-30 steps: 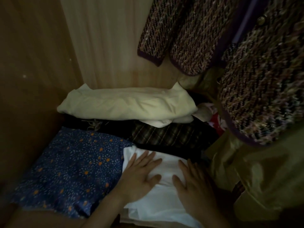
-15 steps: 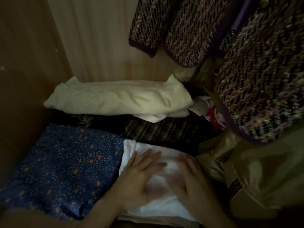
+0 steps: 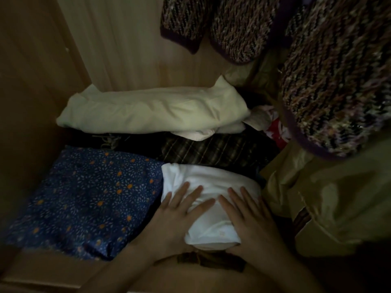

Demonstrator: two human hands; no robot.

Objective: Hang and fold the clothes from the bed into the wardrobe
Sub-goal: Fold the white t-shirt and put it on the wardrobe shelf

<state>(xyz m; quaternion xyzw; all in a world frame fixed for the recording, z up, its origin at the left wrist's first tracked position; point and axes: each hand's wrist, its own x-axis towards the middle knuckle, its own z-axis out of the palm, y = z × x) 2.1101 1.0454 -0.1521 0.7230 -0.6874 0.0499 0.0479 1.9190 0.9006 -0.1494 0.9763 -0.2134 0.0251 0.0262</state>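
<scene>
A folded white garment (image 3: 209, 182) lies on the wardrobe floor, on top of a dark plaid piece (image 3: 211, 151). Both my hands rest flat on it, palms down, fingers spread. My left hand (image 3: 175, 212) covers its left part, my right hand (image 3: 249, 216) its right part. To the left lies a folded blue cloth with orange flowers (image 3: 84, 197). Behind it all sits a folded cream cloth (image 3: 152, 111) against the back wall.
A tweed jacket (image 3: 330, 85) hangs at the upper right, with an olive coat (image 3: 330, 197) below it beside my right hand. The wooden side wall (image 3: 27, 92) closes the left. A red-and-white cloth (image 3: 275, 132) shows behind the coat.
Both hands have slid over the white garment toward me and closer together, smoothing it. The view has shifted a little.
</scene>
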